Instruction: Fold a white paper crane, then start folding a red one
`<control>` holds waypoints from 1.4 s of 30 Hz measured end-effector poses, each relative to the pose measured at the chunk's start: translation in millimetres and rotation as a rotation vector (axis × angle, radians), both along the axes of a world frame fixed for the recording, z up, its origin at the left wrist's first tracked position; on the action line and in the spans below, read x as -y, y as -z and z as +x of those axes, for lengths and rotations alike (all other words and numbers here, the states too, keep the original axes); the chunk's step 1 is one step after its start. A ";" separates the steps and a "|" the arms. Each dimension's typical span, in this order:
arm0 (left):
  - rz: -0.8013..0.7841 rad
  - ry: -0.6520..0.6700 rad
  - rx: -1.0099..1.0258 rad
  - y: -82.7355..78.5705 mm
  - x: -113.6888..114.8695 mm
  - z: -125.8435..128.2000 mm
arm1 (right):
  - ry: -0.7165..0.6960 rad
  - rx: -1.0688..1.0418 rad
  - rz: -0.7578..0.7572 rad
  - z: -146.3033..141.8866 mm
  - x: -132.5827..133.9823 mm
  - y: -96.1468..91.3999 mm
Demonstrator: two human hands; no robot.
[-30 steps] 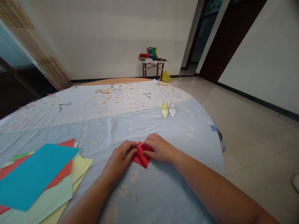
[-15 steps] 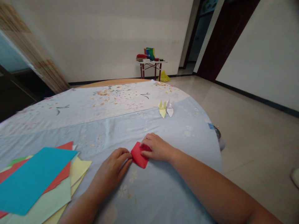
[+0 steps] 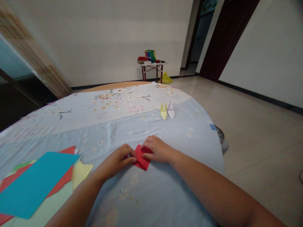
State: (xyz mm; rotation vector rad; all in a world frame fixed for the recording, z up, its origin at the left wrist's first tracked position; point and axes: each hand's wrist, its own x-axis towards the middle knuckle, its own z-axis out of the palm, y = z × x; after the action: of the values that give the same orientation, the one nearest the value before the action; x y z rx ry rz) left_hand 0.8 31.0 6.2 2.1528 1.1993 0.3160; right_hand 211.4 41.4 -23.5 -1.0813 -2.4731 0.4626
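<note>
A small folded piece of red paper (image 3: 142, 162) lies on the blue floral tablecloth between my hands. My left hand (image 3: 122, 158) pinches its left corner between thumb and fingers. On the right side, my right hand (image 3: 157, 149) grips the paper's upper edge, thumb below and fingers curled over it. Part of the red paper is hidden under the right fingers. Beyond my hands stand two folded paper figures with pointed tips, a yellow one (image 3: 163, 111) and a white one (image 3: 170, 110), side by side.
At the left is a loose stack of coloured sheets, with a blue sheet (image 3: 39, 184) on top. The round table's cloth (image 3: 189, 148) ends at a curved right edge. A small side table (image 3: 153, 64) with a colourful bag stands by the wall.
My left hand has shifted up and its fingers have closed into a pinch on the paper's left corner. The right hand has stayed almost in place.
</note>
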 end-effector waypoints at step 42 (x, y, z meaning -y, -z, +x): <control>0.579 -0.031 -0.380 20.3 56.2 18.5 | 0.022 -0.006 0.006 0.2 2.2 2.0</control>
State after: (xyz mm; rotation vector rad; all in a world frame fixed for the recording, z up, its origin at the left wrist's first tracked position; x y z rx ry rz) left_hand 19.3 -25.2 -14.1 2.7887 1.4854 0.3015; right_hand 211.6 39.1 -25.5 -1.1017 -2.4538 0.4503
